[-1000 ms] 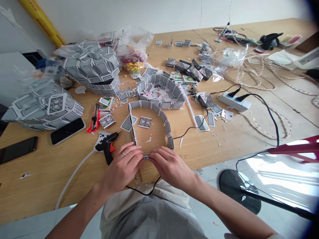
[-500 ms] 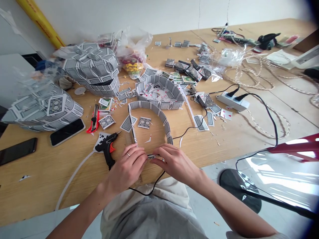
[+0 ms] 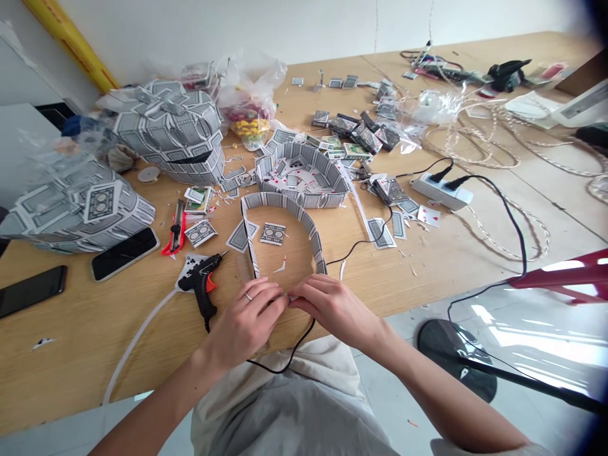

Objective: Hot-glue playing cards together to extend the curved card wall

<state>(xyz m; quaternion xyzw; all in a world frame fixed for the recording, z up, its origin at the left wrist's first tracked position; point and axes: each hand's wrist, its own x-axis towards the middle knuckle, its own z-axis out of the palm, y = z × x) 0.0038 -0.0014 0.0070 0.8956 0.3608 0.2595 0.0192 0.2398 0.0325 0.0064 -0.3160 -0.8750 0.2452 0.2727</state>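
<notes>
A curved band of joined playing cards (image 3: 310, 229) stands on edge, its near side running under my fingers. My left hand (image 3: 249, 316) pinches that near side from the left, a ring on one finger. From the right, my right hand (image 3: 332, 307) pinches the same stretch, fingertips almost meeting the left ones. The exact spot they grip is mostly hidden. Inside the loop lie a patterned card piece (image 3: 273, 233) and a thin white scrap (image 3: 281, 263). A black glue gun (image 3: 202, 283) with an orange trigger rests left of my left hand.
Beyond the band sits a heart-like card tray (image 3: 304, 199). A red utility knife (image 3: 175, 228), two phones (image 3: 126, 253) and card-covered boxes (image 3: 171, 126) occupy the left. At right are a power strip (image 3: 441, 190), black cables and coiled rope (image 3: 494, 152).
My fingertips have drawn closer together over the near side of the band, covering the card piece that showed between them. The whole view has shifted slightly.
</notes>
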